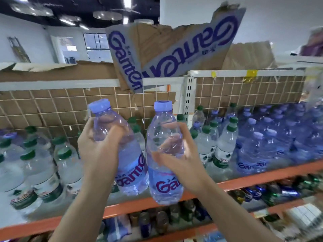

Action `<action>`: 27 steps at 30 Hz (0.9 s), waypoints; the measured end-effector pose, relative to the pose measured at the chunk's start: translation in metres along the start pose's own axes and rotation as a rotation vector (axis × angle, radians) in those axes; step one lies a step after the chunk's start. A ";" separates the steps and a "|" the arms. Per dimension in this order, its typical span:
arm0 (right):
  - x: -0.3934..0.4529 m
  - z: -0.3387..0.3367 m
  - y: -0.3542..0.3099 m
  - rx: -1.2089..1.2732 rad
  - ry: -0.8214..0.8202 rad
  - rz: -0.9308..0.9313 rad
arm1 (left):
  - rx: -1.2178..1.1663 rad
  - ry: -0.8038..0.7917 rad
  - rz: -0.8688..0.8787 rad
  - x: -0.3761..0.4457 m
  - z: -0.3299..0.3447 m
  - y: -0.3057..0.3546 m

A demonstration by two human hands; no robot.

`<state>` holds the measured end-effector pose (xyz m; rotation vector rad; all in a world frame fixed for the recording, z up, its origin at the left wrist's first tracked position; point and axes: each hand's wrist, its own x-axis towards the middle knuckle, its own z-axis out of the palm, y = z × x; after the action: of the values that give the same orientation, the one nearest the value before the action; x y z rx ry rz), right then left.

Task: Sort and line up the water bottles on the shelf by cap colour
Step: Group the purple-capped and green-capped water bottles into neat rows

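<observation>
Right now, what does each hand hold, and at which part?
Left hand grips one purple-capped Ganten bottle at its upper body; right hand grips another likewise.

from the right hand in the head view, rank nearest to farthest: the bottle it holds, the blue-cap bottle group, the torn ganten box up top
1. Bottle it holds: gripped in the right hand, centre of view.
2. Blue-cap bottle group: on the shelf to the right.
3. Torn Ganten box: up on the top shelf, behind.
</observation>
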<state>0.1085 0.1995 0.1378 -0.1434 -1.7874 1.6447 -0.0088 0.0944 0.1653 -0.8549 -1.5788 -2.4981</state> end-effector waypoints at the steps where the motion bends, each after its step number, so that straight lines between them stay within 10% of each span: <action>1: -0.001 -0.014 -0.001 0.000 0.001 0.006 | -0.001 -0.018 -0.006 -0.003 0.015 -0.003; 18: 0.094 -0.220 -0.028 -0.139 0.315 -0.211 | -0.212 -0.199 0.033 0.043 0.230 -0.046; 27: 0.145 -0.320 -0.030 -0.280 0.470 -0.260 | 0.089 -0.183 0.158 0.081 0.325 -0.095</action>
<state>0.1858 0.5358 0.2104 -0.3747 -1.5813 1.0656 0.0264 0.4348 0.2311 -1.1744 -1.5898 -2.2801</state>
